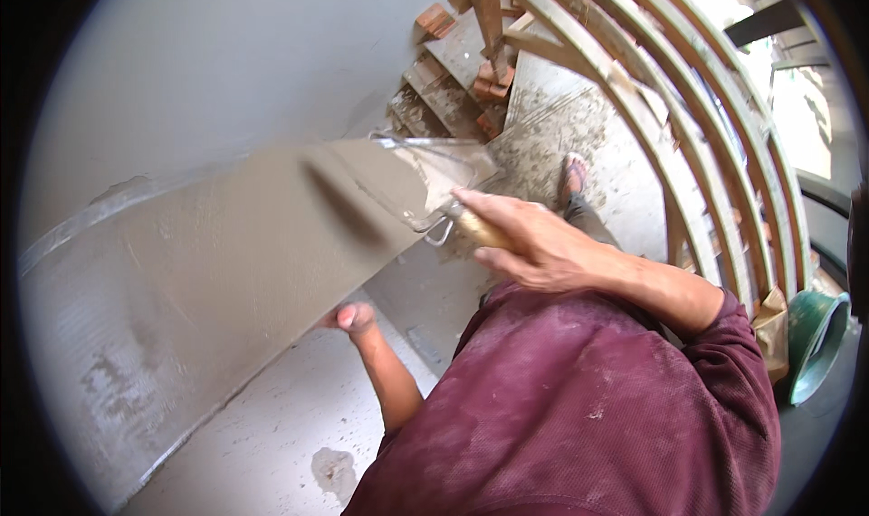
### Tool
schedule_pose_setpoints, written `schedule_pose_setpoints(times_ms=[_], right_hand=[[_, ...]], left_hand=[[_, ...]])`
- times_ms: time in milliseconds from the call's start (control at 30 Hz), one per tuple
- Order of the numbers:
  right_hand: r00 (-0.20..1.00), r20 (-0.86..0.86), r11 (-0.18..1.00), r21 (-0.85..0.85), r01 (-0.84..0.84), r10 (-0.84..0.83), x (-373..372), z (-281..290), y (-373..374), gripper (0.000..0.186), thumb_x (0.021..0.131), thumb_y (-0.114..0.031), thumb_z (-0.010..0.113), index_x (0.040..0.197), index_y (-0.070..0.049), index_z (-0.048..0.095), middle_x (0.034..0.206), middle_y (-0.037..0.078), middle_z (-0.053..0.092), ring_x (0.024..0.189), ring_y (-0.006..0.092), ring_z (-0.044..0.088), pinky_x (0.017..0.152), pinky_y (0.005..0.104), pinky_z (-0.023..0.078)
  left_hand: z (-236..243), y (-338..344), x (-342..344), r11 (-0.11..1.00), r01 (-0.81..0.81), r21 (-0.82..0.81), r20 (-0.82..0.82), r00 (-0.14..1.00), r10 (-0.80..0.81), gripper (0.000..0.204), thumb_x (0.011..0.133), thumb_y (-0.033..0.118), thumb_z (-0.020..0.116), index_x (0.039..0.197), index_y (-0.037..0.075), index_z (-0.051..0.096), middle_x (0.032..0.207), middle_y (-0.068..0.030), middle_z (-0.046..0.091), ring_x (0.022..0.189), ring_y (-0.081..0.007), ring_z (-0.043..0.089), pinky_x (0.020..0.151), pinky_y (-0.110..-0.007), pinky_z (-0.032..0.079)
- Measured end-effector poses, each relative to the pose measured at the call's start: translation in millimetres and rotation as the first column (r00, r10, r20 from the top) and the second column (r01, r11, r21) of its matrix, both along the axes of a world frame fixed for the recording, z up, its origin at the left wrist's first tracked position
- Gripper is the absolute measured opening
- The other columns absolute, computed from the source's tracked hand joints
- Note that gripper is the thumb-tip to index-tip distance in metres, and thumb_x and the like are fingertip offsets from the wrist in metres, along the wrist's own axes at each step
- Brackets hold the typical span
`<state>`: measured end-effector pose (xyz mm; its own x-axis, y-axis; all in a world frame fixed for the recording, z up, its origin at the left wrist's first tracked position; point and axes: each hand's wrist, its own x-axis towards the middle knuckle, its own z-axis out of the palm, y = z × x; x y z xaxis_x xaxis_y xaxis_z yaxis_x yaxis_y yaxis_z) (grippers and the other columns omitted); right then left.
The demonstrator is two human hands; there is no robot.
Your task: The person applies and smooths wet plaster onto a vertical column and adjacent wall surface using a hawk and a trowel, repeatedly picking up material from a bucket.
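My right hand (pixel 539 244) is wrapped around the wooden handle of a plastering trowel (pixel 480 228). Its metal bracket and blurred blade reach over the upper right end of a band of wet grey plaster (pixel 208 235) on the wall. A pale smear, perhaps plaster, shows near the blade. Down at the lower edge of this band is my left hand (pixel 351 317), close to or touching the edge. Its fingers are mostly hidden, so I cannot make out whether they grip anything. A dark, blurred shadow falls on the plaster left of the trowel.
Steps with loose bricks (pixel 493 81) lie beyond the wall's end. Long curved-looking wooden rails (pixel 670 81) run along the right side. A green bucket (pixel 815 344) lies by my right elbow. My sandalled foot (pixel 573 174) stands on a plaster-splashed floor (pixel 625 154).
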<state>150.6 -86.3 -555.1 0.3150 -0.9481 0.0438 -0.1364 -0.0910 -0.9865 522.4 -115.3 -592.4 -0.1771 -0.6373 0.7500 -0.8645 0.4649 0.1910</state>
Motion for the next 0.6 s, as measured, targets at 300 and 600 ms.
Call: schedule_pose_setpoints(times_ms=[300, 600], right_hand=[[0.824, -0.543, 0.956, 0.122, 0.269, -0.163, -274.3, 154.2, -95.8, 0.052, 0.091, -0.021, 0.066, 0.137, -0.010, 0.044, 0.083, 0.005, 0.057, 0.062, 0.0097, 0.054, 0.055, 0.0270, 0.046], [-0.018, -0.996, 0.993, -0.087, -0.076, -0.088, -423.4, 123.9, -283.6, 0.021, 0.088, -0.027, 0.058, 0.099, -0.011, 0.065, 0.092, 0.007, 0.068, 0.088, 0.0248, 0.065, 0.074, 0.0420, 0.053]], left_hand=[[1.0, 28.3, -31.0, 0.957, -0.286, 0.044, -0.058, 0.956, 0.288, 0.083, 0.092, 0.070, 0.036, 0.124, -0.003, 0.057, 0.118, -0.0273, 0.060, 0.104, -0.0441, 0.059, 0.091, -0.051, 0.046], [9.1, 43.1, -27.8, 0.865, -0.482, 0.137, 0.109, 0.876, 0.471, 0.082, 0.090, 0.067, 0.048, 0.126, -0.007, 0.049, 0.123, -0.0293, 0.053, 0.116, -0.0455, 0.050, 0.100, -0.054, 0.037]])
